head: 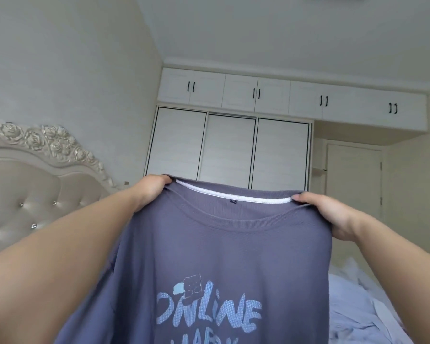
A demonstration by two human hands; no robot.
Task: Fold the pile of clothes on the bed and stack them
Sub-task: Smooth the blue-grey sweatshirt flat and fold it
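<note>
Sweatshirt [209, 256] fills the middle of my view, a grey-purple one with pale blue lettering and a small bear printed on its chest, and everything else I place against it. I hold it raised in the air by its shoulders, front toward me. My left hand [150, 188] grips the shoulder left of the collar, fingers curled over the top edge and pinching the fabric. My right hand [333, 214] does the same on the right of the collar, thumb in front, fingers hidden behind the cloth. Holding it this way, I judge, lets the body hang straight and shake flat before folding. Below and right of the sweatshirt lies the bed [372, 306] with pale crumpled clothes on it. Left of it stands a tufted headboard [35, 189]. Beyond its collar is a white wardrobe [229, 150].
</note>
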